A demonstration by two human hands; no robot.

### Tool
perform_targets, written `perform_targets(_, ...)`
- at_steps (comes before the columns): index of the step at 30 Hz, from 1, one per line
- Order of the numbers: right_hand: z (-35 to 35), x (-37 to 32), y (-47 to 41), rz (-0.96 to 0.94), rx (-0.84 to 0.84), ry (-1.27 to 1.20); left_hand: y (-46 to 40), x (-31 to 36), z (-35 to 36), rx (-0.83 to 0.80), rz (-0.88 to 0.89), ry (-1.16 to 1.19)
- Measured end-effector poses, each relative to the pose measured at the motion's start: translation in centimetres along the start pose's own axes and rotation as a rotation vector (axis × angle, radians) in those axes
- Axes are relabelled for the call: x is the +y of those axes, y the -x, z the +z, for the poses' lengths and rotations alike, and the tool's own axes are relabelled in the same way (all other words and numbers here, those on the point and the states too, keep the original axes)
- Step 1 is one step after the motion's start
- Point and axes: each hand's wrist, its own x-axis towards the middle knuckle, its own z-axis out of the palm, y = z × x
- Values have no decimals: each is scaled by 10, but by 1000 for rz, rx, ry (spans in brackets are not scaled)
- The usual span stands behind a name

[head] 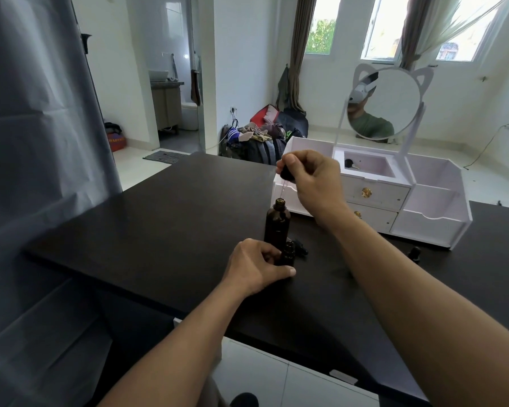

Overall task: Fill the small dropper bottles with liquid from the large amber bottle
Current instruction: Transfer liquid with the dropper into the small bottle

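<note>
The large amber bottle (277, 222) stands uncapped on the black table (165, 230). My right hand (315, 179) pinches the black bulb of a dropper (285, 175) just above it, and the thin glass tube reaches down to the bottle's mouth. My left hand (257, 267) grips a small dark dropper bottle (288, 254), open at the top, right in front of the large bottle. A black cap (300, 247) lies just behind the small bottle.
A white vanity organizer (429, 221) with drawers and a cat-ear mirror (385, 102) stands at the back right of the table. Another dropper lies in its top compartment (351, 164). A small black dropper cap (415, 254) lies in front of the organizer.
</note>
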Motion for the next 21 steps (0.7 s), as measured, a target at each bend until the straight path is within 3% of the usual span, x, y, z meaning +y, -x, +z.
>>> perform_targets(10, -25, -40, -2, -91, 95, -65, -4, -6, 4, -3, 60, 40)
perform_targets(21, -32, -19, 40, -37, -61, 40, -5, -5, 4, -18, 48, 10)
